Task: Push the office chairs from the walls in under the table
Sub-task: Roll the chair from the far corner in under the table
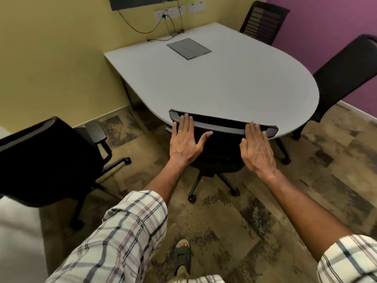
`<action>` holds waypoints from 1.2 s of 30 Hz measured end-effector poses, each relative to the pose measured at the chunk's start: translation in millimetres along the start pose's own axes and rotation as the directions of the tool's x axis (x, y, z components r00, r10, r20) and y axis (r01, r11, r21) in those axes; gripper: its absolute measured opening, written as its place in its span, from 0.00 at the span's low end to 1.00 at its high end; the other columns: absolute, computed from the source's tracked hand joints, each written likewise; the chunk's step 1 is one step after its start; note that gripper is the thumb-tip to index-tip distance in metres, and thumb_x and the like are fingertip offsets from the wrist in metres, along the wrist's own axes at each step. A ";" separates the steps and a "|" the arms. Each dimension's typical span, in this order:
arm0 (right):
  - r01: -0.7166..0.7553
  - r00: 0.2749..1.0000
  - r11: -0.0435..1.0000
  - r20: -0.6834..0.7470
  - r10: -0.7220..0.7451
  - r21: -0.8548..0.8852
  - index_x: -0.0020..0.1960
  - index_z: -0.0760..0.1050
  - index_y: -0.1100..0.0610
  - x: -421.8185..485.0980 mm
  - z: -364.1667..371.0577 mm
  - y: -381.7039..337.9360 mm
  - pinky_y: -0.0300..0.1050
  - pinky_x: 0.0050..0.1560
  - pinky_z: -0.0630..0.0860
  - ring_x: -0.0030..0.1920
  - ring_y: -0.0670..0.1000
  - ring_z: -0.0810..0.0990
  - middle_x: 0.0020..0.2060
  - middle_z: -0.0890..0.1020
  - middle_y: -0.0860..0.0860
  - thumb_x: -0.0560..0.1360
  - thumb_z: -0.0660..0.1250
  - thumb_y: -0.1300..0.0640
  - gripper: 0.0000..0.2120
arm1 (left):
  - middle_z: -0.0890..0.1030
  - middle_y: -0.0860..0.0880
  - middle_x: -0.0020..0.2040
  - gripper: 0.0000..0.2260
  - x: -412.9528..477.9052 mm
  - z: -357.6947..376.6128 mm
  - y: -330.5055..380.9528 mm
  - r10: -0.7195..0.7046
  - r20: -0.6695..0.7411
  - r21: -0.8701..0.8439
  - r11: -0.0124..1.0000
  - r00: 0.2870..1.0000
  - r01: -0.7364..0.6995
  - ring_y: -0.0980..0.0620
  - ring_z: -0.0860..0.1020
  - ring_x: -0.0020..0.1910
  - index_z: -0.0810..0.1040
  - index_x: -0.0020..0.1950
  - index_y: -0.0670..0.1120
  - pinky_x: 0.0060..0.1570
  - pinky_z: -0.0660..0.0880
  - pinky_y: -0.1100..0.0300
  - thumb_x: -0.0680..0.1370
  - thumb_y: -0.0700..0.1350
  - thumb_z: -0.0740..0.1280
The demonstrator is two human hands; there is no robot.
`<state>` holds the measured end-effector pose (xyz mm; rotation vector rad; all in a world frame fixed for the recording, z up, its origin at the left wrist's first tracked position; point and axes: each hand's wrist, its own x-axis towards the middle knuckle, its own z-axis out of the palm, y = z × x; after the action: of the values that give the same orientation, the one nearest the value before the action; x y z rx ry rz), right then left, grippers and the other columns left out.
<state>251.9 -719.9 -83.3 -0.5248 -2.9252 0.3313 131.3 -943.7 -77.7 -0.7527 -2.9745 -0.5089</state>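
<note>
A black office chair (221, 127) stands at the near rounded edge of the white table (214, 78), its backrest top touching the table rim and its seat under the top. My left hand (186, 139) lies flat on the left of the backrest, fingers spread. My right hand (257, 147) lies flat on the right of the backrest, fingers together. Neither hand curls around anything. A second black chair (47, 160) stands at the left, away from the table. Two more black chairs (344, 74) (263, 21) stand by the purple wall at the table's right side.
A grey hatch (188, 48) is set in the table top near the yellow wall (51, 58), with cables running to wall sockets (170, 12). My sandalled foot (182, 256) is on the patterned carpet (255, 211) behind the chair. The chair's castors (191, 198) stick out toward me.
</note>
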 end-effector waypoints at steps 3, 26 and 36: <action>0.038 0.999 0.999 0.025 -0.038 -0.008 0.83 0.44 0.59 -21.3 3.8 -9.2 0.53 0.83 0.40 0.83 0.50 0.41 0.83 0.45 0.54 0.86 0.46 0.49 0.29 | 0.47 0.44 0.86 0.45 -32.0 4.5 -4.3 -0.056 0.002 -0.002 0.998 0.998 0.056 0.51 0.41 0.84 0.47 0.85 0.41 0.83 0.38 0.47 0.81 0.74 0.41; 0.472 0.848 0.863 0.176 -0.500 0.180 0.83 0.43 0.57 -199.5 26.6 -157.3 0.51 0.83 0.39 0.83 0.49 0.40 0.83 0.45 0.53 0.86 0.46 0.50 0.28 | 0.45 0.44 0.86 0.44 -342.8 -64.0 -88.0 -0.514 -0.110 0.183 0.831 0.851 0.526 0.48 0.40 0.84 0.45 0.85 0.43 0.83 0.39 0.46 0.79 0.72 0.36; 0.611 0.737 0.756 0.180 -0.652 0.236 0.83 0.43 0.57 -259.8 48.8 -313.6 0.52 0.83 0.39 0.82 0.49 0.39 0.83 0.44 0.53 0.83 0.39 0.47 0.30 | 0.46 0.44 0.86 0.42 -470.4 -127.8 -202.8 -0.623 -0.225 0.197 0.724 0.749 0.661 0.47 0.42 0.85 0.46 0.85 0.43 0.82 0.38 0.48 0.82 0.72 0.39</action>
<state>381.9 -1108.9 -82.7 0.5950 -3.0367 0.5586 445.2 -1368.2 -70.1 0.3680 -2.9986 -0.1411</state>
